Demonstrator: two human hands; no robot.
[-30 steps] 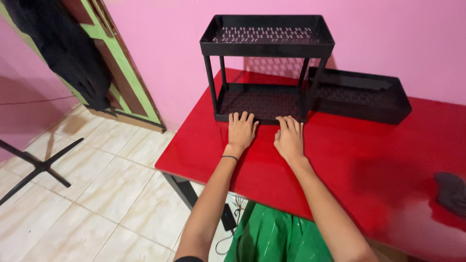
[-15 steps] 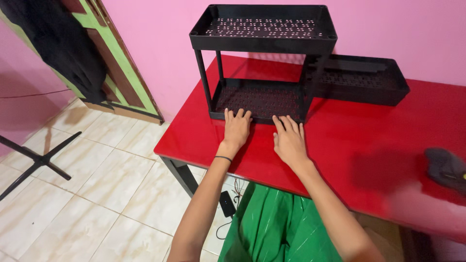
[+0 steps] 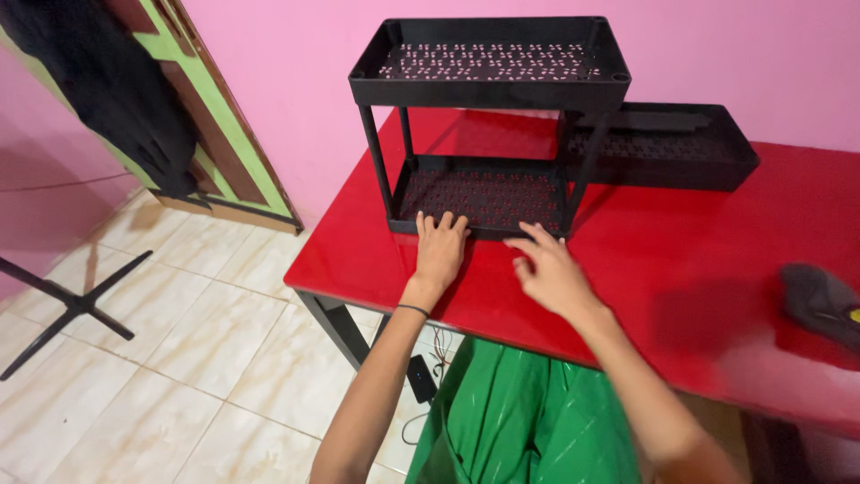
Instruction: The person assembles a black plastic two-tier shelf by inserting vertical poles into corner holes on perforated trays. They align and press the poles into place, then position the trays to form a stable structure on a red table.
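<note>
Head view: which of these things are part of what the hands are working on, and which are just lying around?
In hand:
two-tier black rack, left hand flat on the table, fingertips at the rack's base
right hand raised just in front of it
spare black tray behind

Lying about:
dark object at right table edge
black garment on door

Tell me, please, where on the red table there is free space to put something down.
The red table is bare between the right hand and the dark object at its right edge. It is crowded at the back: two-tier rack, loose black tray, left hand.
</note>
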